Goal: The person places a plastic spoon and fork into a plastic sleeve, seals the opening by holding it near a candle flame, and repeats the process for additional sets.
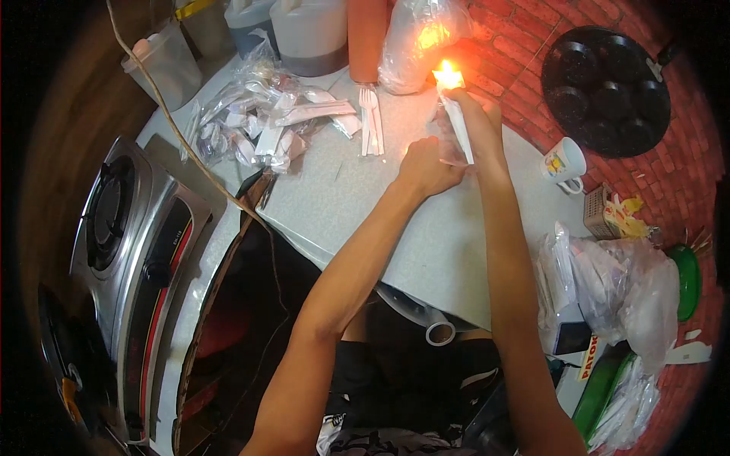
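Note:
White plastic cutlery [459, 133] in a clear plastic sleeve [447, 152] slants between my two hands. My right hand [479, 118] is closed round its upper part, close beside a bright flame [449, 74]. Glare hides what the flame burns on and the sleeve's top end. Lower down, my left hand [427, 166] is closed with its thumb side at the sleeve's bottom end; the exact grip is partly hidden. Left of the hands, a wrapped fork set [370, 121] lies on the table [342, 197]. Farther left is a pile of wrapped white cutlery [258, 125].
A gas stove [144, 258] stands at left, with a cable [182, 137] crossing nearby. Lidded containers [308, 38] and a filled plastic bag [418, 45] line the back. To the right are a mug [564, 163], a basket [601, 213], plastic bags [608, 281] and a black moulded pan [607, 91].

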Demonstrator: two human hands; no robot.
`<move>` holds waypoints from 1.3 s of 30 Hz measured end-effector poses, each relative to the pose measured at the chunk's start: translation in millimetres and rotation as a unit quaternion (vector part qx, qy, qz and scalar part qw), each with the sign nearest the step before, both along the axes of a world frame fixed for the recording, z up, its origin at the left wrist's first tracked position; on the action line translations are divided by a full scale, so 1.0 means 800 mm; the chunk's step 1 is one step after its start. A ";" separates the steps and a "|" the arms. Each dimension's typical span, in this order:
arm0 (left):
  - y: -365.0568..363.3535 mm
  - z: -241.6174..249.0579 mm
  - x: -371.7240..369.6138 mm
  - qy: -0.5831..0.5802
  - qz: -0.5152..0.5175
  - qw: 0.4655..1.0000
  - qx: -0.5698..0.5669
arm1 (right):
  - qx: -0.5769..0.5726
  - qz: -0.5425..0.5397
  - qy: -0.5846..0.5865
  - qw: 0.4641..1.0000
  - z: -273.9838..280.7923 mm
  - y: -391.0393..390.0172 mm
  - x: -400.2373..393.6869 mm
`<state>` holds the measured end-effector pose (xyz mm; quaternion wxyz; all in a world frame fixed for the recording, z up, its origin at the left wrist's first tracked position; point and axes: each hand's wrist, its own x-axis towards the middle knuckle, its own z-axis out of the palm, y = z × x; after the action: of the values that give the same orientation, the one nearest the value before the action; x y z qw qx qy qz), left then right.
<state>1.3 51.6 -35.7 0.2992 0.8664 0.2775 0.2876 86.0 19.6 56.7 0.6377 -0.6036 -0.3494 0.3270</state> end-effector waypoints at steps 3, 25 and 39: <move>-0.001 -0.003 -0.001 -0.015 -0.004 1.000 0.006 | -0.005 -0.016 -0.022 1.000 0.007 -0.004 0.002; -0.003 0.003 -0.001 -0.041 -0.002 0.999 -0.025 | 0.012 -0.009 -0.020 1.000 -0.007 0.009 0.000; 0.007 0.000 0.000 -0.169 -0.060 0.979 -0.101 | 0.143 -0.056 -0.119 0.981 -0.027 -0.109 0.023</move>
<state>1.4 57.3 -35.9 0.4442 0.7858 0.1980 0.3820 104.2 -67.3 34.8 0.6883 -0.5599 -0.4314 0.1629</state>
